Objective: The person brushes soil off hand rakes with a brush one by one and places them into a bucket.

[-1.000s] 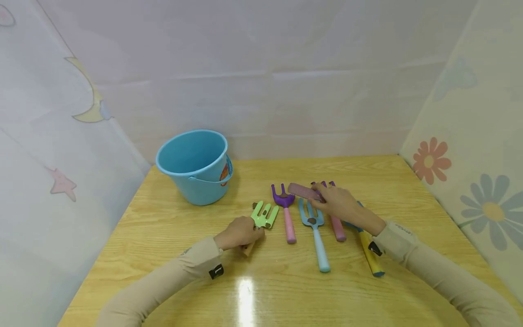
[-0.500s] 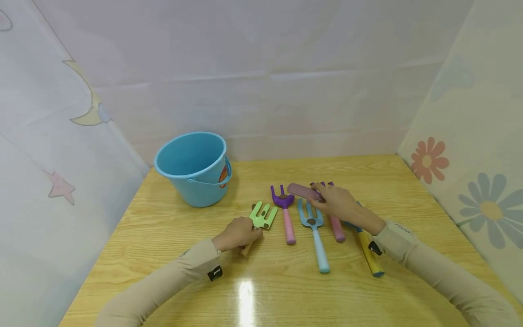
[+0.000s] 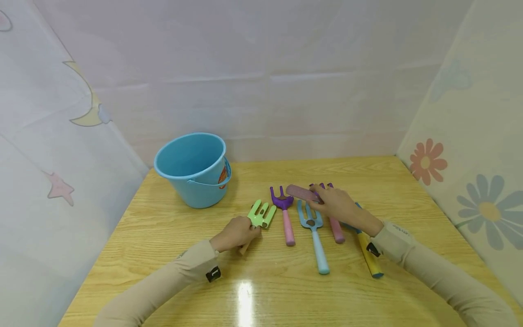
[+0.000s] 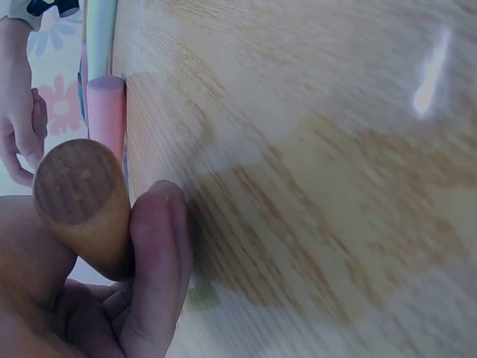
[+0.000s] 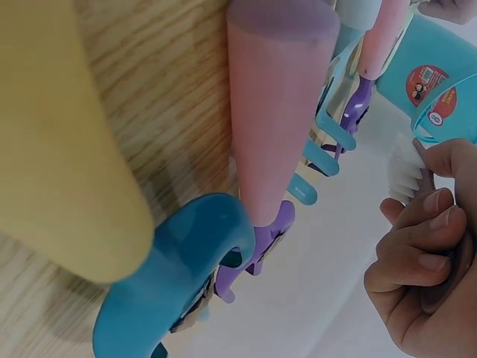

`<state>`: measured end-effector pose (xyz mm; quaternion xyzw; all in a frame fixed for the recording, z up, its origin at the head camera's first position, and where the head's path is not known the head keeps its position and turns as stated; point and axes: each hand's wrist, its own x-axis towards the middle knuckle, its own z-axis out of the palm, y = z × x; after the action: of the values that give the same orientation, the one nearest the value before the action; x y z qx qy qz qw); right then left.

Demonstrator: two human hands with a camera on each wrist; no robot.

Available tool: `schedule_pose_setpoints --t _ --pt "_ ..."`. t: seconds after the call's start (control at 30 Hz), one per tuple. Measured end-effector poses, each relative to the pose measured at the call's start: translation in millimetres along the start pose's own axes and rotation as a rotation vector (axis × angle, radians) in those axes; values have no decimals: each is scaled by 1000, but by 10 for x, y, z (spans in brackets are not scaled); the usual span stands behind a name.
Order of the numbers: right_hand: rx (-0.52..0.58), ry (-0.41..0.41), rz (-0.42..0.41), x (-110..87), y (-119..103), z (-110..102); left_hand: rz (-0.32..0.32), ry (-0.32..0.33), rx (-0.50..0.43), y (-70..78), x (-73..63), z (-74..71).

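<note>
My left hand (image 3: 236, 232) grips the light-green hand fork (image 3: 260, 217) by its brown wooden handle (image 4: 93, 231), the butt facing the left wrist camera. Brown spots dot its green tines. In my right hand (image 3: 337, 205) is a brush (image 3: 300, 192) with a mauve back; the right wrist view shows its white bristles (image 5: 405, 173) and my fingers curled round it. The brush is over the tops of the tools. Below it lie a purple fork with a pink handle (image 3: 288, 227), a light-blue fork (image 3: 319, 247) and a second purple-and-pink fork (image 3: 337, 230), partly hidden by my right hand.
A light-blue bucket (image 3: 200, 190) stands at the back left of the wooden table (image 3: 163, 254), its handle hanging down. On the right, under my right forearm, lies a tool with a yellow handle (image 3: 371, 259) and blue head. Printed cloth walls surround the table.
My left hand has shifted slightly left with the green fork. My right hand keeps holding the brush in nearly the same place. The whole head view has drifted slightly.
</note>
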<state>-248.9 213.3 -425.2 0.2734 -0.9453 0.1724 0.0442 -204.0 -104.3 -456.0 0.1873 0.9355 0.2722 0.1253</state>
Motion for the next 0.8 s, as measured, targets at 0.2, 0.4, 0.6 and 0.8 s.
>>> schedule_pose_setpoints --t 0.2,0.4,0.6,0.8 --pt "19 -7 4 3 -28 2 22 34 -13 -34 4 -16" --pt "28 -8 -5 29 -65 17 14 60 3 -52 21 -32" --pt "5 9 -34 57 -95 25 -20 55 -5 -48 15 -71" --pt "13 2 -22 70 -116 23 -32 62 -5 -57 -2 -122"
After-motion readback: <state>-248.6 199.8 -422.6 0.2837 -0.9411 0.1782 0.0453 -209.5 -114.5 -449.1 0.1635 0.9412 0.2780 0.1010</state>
